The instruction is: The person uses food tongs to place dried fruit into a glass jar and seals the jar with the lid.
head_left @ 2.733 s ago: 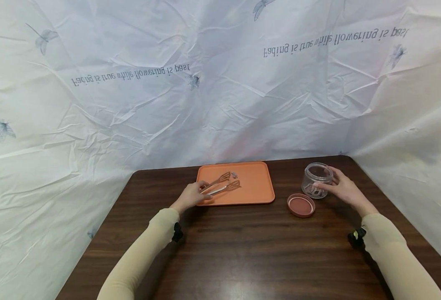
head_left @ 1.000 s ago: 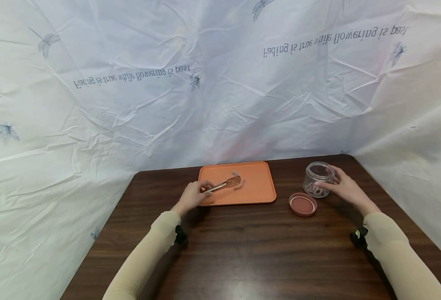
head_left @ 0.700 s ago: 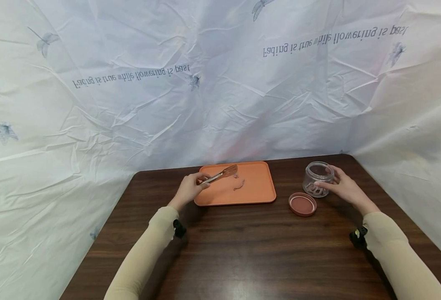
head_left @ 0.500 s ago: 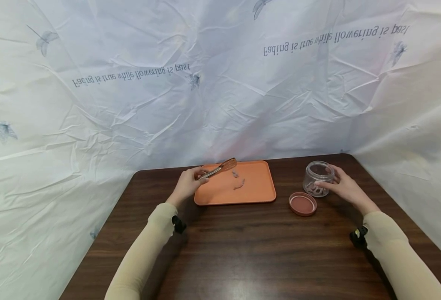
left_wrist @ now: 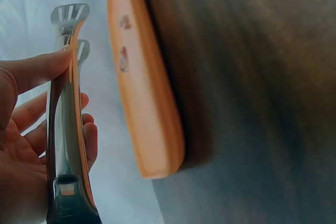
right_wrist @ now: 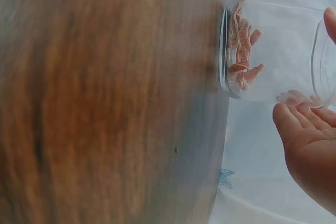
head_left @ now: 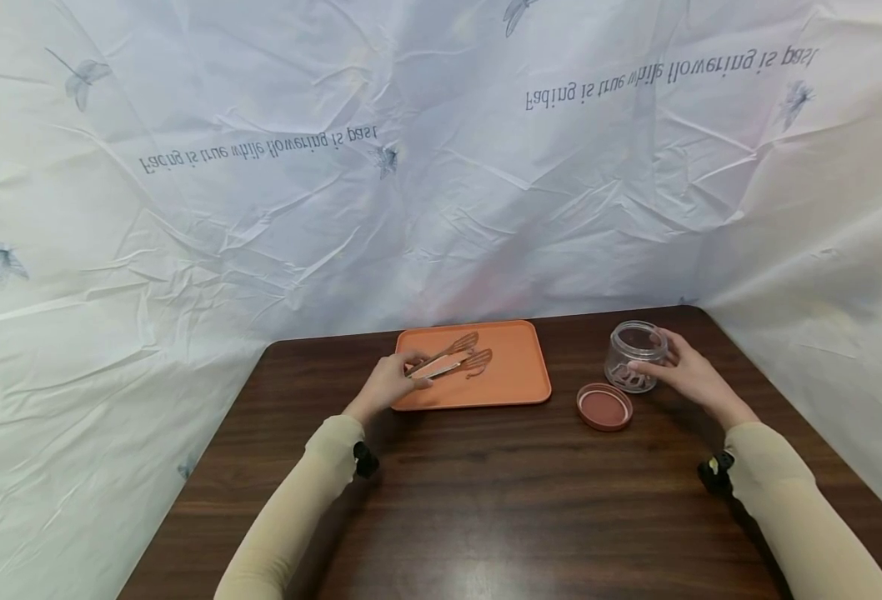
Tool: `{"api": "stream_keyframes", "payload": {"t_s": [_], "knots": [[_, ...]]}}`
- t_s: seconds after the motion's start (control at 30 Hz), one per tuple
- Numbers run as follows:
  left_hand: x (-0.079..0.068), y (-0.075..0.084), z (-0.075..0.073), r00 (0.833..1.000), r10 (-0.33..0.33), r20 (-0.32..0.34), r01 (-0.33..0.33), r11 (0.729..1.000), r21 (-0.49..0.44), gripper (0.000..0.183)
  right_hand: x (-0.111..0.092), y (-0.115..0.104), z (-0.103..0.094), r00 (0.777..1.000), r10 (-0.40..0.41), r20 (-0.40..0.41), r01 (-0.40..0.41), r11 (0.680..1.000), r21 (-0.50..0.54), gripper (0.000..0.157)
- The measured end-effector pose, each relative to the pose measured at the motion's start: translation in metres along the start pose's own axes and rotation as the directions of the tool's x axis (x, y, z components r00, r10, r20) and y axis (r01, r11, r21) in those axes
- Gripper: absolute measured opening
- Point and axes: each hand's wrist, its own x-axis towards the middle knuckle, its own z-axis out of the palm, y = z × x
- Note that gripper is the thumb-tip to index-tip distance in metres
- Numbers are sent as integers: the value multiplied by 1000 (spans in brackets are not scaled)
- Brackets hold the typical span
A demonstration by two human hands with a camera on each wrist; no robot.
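My left hand (head_left: 387,383) grips a pair of metal tongs (left_wrist: 65,124) between thumb and fingers, its slotted heads spread apart above the orange tray (head_left: 516,383). Two small brownish-pink dried strips lie on that tray; in the left wrist view the nearer strip (left_wrist: 124,59) shows plainly, while the tong heads partly cover the pieces in the head view. At the right, my right hand (head_left: 687,377) holds a clear jar (head_left: 628,360) around its upper side. The jar stands uncovered and upright on the table, with several similar strips (right_wrist: 242,51) at its bottom.
A reddish-brown round lid (head_left: 604,408) lies on the dark wooden table (head_left: 478,500), just in front of the jar. Behind the tray, a white printed sheet (head_left: 441,208) hangs at the table's back edge and along both sides.
The tongs, pinched together and lifted toward the tray's back left half a second ago, have come down and right, and their arms have spread. The right hand and jar stay put.
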Motion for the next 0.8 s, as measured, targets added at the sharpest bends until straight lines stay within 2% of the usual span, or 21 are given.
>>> {"api": "stream_keyframes", "payload": {"t_s": [0.43, 0.63, 0.8], "knots": [[-1, -5, 22, 996, 4, 91, -7, 999, 33, 53, -3, -1, 1, 1000, -10, -6, 10, 1000, 2, 111], [0, -4, 27, 995, -16, 98, 11, 999, 52, 55, -3, -1, 1, 1000, -15, -6, 15, 1000, 9, 109], [0, -7, 29, 997, -10, 82, 6, 998, 57, 46, -3, -1, 1, 1000, -18, -15, 18, 1000, 9, 109]]}}
